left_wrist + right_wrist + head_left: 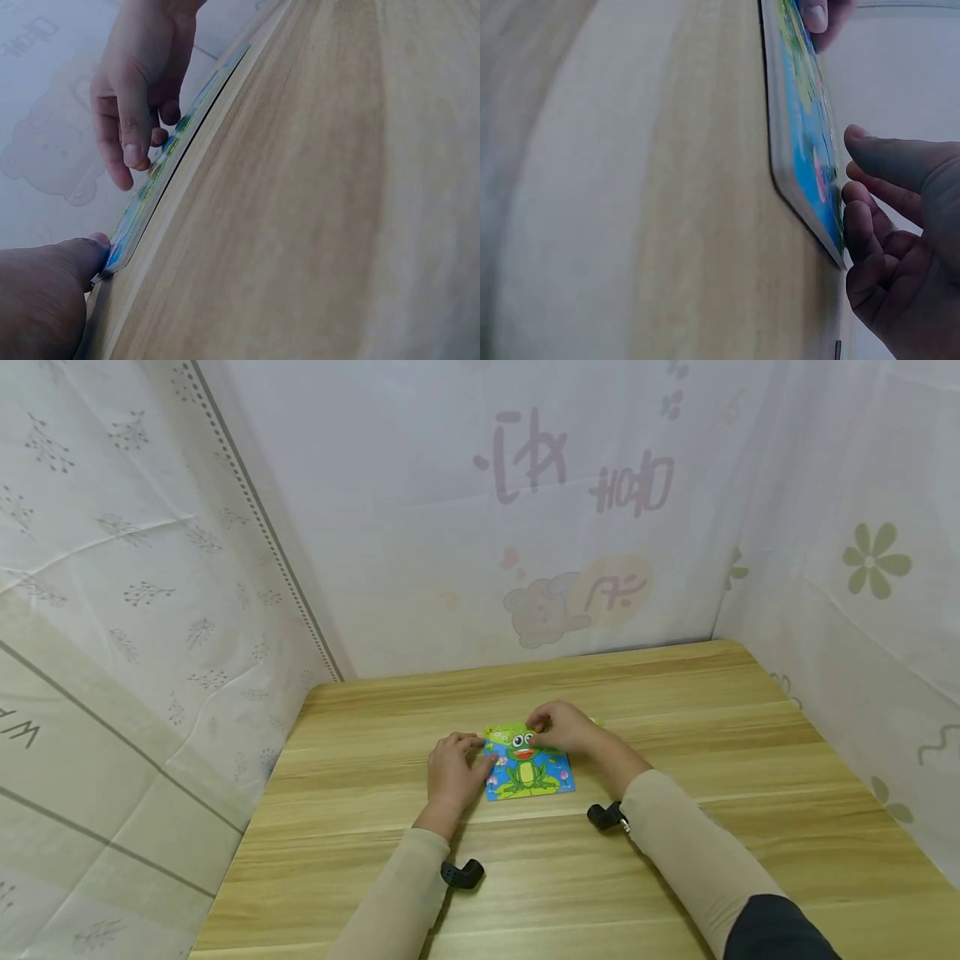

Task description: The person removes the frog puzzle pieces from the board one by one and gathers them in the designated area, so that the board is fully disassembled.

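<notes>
A thin frog puzzle board (527, 774) with rounded corners lies flat on the wooden table, showing a green frog on blue. My left hand (453, 771) is at its left edge, the thumb (91, 251) on the printed face and the fingers along the side. Over the upper part, by the frog's eyes, is my right hand (564, 727). Its thumb (885, 159) and index finger are bent towards each other with a small gap, and nothing shows between them. The other fingers curl in close to the board's surface. Part of the board's top right is hidden by this hand.
The wooden table (360, 852) reaches back to a pale printed curtain (420, 568), with more curtain at both sides. A bit of green shows beyond the right wrist. Black wrist devices (462, 874) sit on both sleeves, low over the table.
</notes>
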A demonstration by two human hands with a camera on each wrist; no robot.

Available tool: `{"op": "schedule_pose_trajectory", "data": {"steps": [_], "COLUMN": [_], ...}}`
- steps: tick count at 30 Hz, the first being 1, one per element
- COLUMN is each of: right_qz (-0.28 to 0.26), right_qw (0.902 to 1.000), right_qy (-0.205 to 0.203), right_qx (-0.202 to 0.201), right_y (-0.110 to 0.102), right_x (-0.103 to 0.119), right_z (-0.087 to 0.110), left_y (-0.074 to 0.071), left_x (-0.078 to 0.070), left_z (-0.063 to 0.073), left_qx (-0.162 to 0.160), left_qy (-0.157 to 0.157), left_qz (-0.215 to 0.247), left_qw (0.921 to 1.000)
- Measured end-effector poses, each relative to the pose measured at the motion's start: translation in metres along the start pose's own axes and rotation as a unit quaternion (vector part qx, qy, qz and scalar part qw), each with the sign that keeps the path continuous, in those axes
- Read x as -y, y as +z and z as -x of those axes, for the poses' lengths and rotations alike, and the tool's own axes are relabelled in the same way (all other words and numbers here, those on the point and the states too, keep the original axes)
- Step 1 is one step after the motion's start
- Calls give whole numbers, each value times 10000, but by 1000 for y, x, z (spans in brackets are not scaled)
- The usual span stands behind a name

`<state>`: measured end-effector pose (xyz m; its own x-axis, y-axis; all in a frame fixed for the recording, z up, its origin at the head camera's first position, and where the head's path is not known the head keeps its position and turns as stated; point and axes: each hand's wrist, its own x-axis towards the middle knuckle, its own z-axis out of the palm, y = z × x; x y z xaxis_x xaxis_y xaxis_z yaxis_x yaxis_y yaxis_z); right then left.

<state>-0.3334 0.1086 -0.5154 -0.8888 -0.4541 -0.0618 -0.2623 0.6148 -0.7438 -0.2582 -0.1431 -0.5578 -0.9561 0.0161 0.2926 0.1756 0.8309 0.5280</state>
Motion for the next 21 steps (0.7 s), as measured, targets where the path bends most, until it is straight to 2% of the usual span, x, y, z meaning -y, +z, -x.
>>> {"op": "schedule_pose_trajectory", "data": {"steps": [21], "right_qz": [252], "right_qw": [9979], "right_qy": [321], "right_qx": [506], "right_y": [-2], "right_x": [7], "right_z": [-10], "left_y": [1], "left_x": [1], "left_z": [-1], "left_qx": [-23], "left_qy": [-17], "left_qz": [-9], "left_qw": [10000]}}
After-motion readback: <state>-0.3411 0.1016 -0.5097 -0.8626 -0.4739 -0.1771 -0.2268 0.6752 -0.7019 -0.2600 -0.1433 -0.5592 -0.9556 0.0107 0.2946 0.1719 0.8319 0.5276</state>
